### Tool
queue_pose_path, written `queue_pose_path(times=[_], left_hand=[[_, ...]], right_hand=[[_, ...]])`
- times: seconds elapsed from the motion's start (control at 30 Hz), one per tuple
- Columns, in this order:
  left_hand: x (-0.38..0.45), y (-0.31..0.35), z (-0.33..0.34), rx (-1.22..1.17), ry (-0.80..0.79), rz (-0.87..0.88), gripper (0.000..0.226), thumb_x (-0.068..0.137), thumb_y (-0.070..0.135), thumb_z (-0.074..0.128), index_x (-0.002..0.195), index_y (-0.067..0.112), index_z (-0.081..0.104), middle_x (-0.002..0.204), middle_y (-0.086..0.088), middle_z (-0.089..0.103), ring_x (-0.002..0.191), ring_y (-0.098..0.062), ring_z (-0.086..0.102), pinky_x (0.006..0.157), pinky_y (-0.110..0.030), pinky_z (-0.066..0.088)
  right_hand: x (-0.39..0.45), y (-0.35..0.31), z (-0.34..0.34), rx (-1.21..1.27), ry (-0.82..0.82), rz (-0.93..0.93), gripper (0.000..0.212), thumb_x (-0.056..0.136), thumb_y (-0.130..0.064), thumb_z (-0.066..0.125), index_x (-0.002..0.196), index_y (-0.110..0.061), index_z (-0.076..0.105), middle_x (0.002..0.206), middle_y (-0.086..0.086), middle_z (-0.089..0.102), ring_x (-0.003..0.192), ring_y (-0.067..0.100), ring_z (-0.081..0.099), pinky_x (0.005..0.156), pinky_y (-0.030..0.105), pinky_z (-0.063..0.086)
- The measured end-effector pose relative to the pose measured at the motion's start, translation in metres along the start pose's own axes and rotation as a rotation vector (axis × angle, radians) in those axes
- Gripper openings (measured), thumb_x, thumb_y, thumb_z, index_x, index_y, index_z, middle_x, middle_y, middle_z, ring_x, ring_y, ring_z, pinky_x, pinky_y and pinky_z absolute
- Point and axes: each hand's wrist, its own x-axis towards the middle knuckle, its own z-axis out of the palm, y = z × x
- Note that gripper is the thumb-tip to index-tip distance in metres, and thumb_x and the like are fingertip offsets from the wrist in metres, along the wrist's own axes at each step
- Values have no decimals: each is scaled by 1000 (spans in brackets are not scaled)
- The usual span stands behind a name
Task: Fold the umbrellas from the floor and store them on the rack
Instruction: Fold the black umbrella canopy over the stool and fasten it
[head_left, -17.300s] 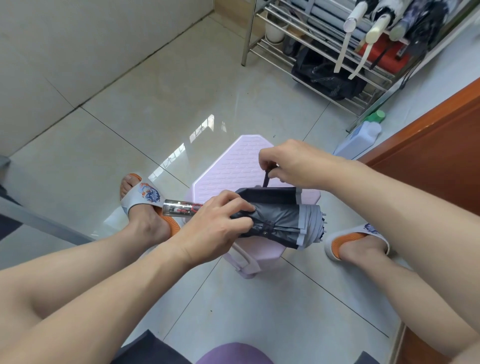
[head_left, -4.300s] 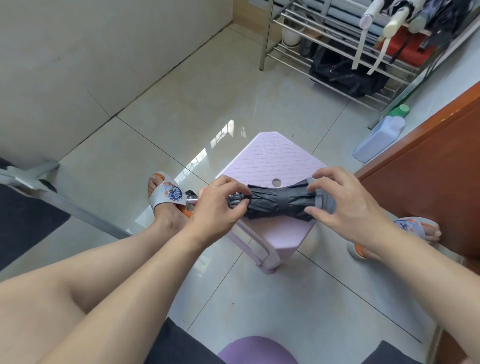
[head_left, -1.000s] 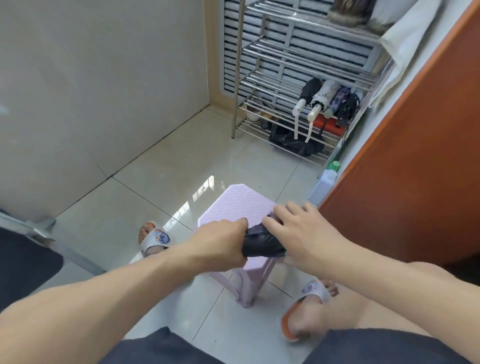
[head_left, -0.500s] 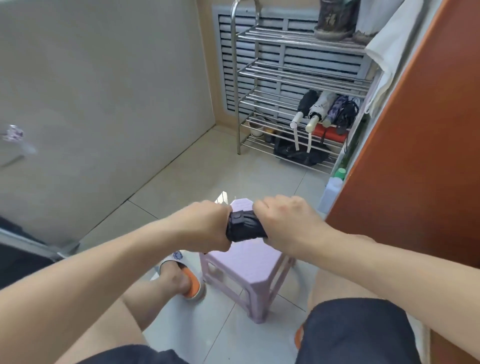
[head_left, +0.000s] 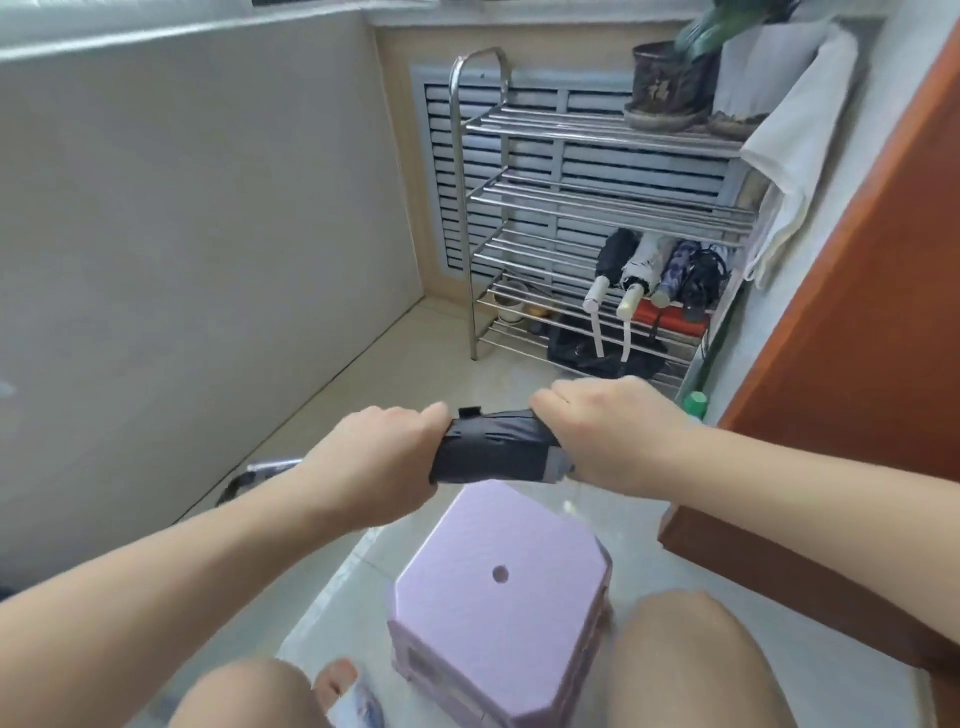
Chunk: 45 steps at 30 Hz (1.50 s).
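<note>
Folded black umbrella held horizontal mid-frame, above the lilac stool. Left hand grips its left end, right hand its right end, both wrapped tight. Steel rack upper right, four folded umbrellas on a lower shelf.

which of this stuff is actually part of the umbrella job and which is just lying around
Part of the job:
- dark folded umbrella, gripped by left hand and right hand
- metal rack
- umbrellas already on the rack

Just lying about:
- lilac stool
- plant pot on the top shelf
- white cloth
- green-capped bottle
- black bag
</note>
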Motion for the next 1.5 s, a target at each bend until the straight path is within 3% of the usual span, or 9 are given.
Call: queue_pose_path(times=[0.13,0.23,0.33,0.43,0.57,0.77,0.97,1.37,1.5], left_hand=[[53,-29,25,-712,-263,-437,16,79,14,61,90,15,49,67,-4,61,52,-23,53,45,-26,39],[101,-42,55,-1444,-296,-697,16,83,0,65,83,8,51,62,-11,52,47,-22,45,47,-24,35],[172,-24,76,-1862,-247,-797,13,90,6,66,85,8,54,64,-9,53,51,-20,49,44,-25,43],[252,2,91,-2083,-175,-853,14,90,9,68,88,5,54,65,-10,55,51,-20,51,46,-26,46],[318,16,116,-1956,-131,-707,30,91,21,74,109,1,62,82,-15,68,63,-24,65,57,-31,56],[329,-35,146,-1302,-186,-456,20,101,44,57,102,27,68,112,-4,72,95,-22,69,87,-38,57],[336,-108,171,-1143,-182,-617,13,99,17,58,105,12,69,108,-13,73,76,-19,65,69,-28,50],[337,-125,195,-1025,-187,-588,13,97,20,60,94,24,72,95,-3,71,98,-24,69,88,-35,55],[331,-134,205,-1045,-191,-610,13,97,20,60,94,24,72,94,-2,71,96,-21,68,89,-35,55]], right_hand=[[42,70,41,99,12,429,55,88,-35,72,132,-17,44,122,8,55,104,32,61,70,41,53],[61,78,62,870,-122,883,51,99,-50,57,139,-21,46,128,5,64,109,27,66,92,48,56],[75,37,83,1667,-405,847,47,104,-53,41,133,-18,51,111,9,73,98,25,73,82,45,62],[91,23,108,1918,-345,831,33,106,-43,47,122,-15,51,83,9,71,64,25,67,53,31,53],[125,64,152,1721,-42,1028,12,98,-18,51,89,-19,43,56,-2,37,42,11,23,42,24,19],[203,169,223,1541,172,1174,8,91,-18,54,90,-19,46,62,0,37,46,13,26,42,25,23],[261,235,288,1452,228,1347,7,88,-18,53,89,-20,46,67,2,37,48,15,26,40,21,22],[332,273,310,1566,290,1466,53,94,-47,66,131,-13,51,76,3,47,50,16,35,37,20,32],[333,270,315,1652,345,1538,44,93,-44,67,124,-17,53,81,2,50,52,14,41,40,20,37]])
